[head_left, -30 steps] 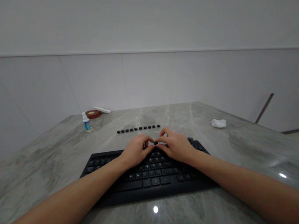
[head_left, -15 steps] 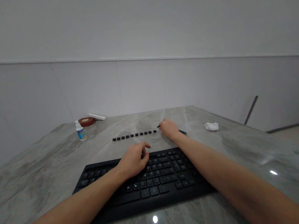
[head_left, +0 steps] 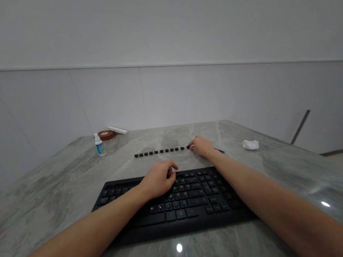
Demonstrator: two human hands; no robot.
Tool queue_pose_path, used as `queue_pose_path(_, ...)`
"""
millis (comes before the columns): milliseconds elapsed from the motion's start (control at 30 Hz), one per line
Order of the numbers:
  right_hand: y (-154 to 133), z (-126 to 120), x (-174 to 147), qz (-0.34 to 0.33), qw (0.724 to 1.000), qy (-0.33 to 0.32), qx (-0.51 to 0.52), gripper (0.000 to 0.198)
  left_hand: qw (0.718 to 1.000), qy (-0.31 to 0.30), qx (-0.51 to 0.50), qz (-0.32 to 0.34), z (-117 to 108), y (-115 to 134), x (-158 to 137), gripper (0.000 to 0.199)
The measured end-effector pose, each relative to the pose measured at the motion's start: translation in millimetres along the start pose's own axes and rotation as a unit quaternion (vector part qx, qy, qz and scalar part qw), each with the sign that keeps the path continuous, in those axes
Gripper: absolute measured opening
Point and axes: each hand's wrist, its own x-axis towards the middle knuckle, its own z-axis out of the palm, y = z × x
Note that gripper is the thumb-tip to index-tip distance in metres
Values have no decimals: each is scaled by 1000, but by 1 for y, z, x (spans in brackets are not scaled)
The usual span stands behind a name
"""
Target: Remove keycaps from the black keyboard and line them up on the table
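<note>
Black plastic makes up the keyboard point(head_left: 184, 204), which lies on the grey, marbled bench point(head_left: 58, 189) beneath and around the fingers of the left hand point(head_left: 158, 180). That hand is over the upper middle of the keys, thumb and forefinger apart with a gap between their tips, which point toward the right at the keyboard's far edge.

Farther out and to the right of those fingers, the right hand point(head_left: 203, 146) reaches past the keyboard, its forearm crossing over the right end. Its fingers are together at the tips, pinched on a small black piece point(head_left: 188, 147) at bench level. Just left of these fingertips begins a row of similar pieces point(head_left: 161, 151), ten in a nearly straight, evenly spaced line that runs on leftward, beyond the left fingers. A thin dark object point(head_left: 219, 150) shows from behind the right wrist, to the right of its fingers; too much is covered to say what it is.

Well to the right of the right fingers sits a crumpled white item point(head_left: 251, 144). Far left of both hands' fingers stands an upright white bottle point(head_left: 100, 146) with a blue-and-yellow label, and behind it a reddish-brown case point(head_left: 107, 135) touches a flat white object point(head_left: 117, 130).
</note>
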Motion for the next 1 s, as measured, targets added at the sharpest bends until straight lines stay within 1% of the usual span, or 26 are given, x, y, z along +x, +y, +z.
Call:
queue_pose_path(133, 2, 4, 1, 4, 1000, -4, 8, 33, 1000, -11, 1, 1, -2, 1, 0, 22)
queue_pose_path(300, 1, 6, 2, -1, 1000, -8, 13, 31, 1000, -26, 6, 3, -3, 1, 1, 21)
queue_pose_path(1000, 0, 10, 5, -7, 999, -4, 35, 31, 1000, -9, 2, 22, 0, 1, 1, 21)
